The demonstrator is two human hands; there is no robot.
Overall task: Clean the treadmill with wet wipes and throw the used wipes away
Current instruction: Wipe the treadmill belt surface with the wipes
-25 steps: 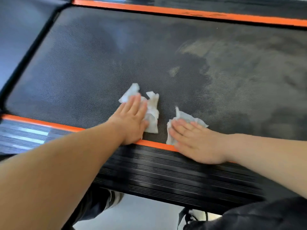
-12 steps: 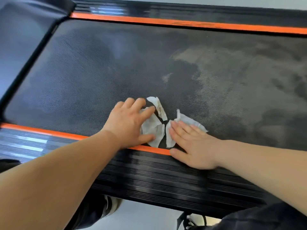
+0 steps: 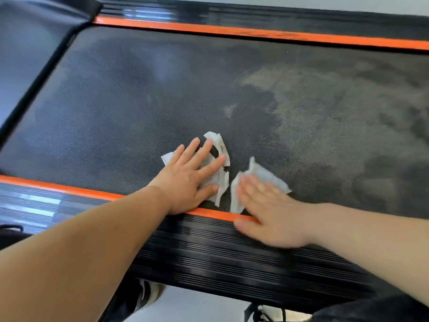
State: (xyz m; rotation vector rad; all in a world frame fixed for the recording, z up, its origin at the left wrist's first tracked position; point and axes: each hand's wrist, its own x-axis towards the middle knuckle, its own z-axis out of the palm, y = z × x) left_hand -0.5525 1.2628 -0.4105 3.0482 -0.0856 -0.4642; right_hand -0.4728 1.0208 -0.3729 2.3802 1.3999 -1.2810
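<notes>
- Left hand (image 3: 185,180): palm down, fingers straight and spread, pressed flat on the left wipe (image 3: 219,147). No curl and no pinch; it grasps nothing. The heel of the hand sits over the near stripe (image 3: 69,188).
- Left wipe: white, crumpled and torn-looking, on the belt (image 3: 116,112) close to its near edge. Parts show past the fingertips, left of the hand, and between index finger and thumb.
- Right hand (image 3: 271,214): blurred. Palm down, fingers straight and together, flat on the right wipe (image 3: 267,173). It also grasps nothing. The thumb lies along the near stripe and the heel is over the rail (image 3: 209,256).
- Right wipe: white and creased, on the belt just right of the left wipe. Its lower corner reaches the near stripe.
- Wipes: apart, with a narrow strip of bare belt between them.
- Belt: black with a fine mesh texture. The left part is dark and even. The right part carries a pale grey, patchy film (image 3: 325,101), starting just beyond the right wipe.
- Frame: orange stripes edge the belt, the near one by the hands and the far stripe (image 3: 255,33) opposite. The near rail is black and ribbed.
- Below the rail: pale floor (image 3: 197,305) and a dark item with white stripes (image 3: 148,291); cannot tell what it is.
</notes>
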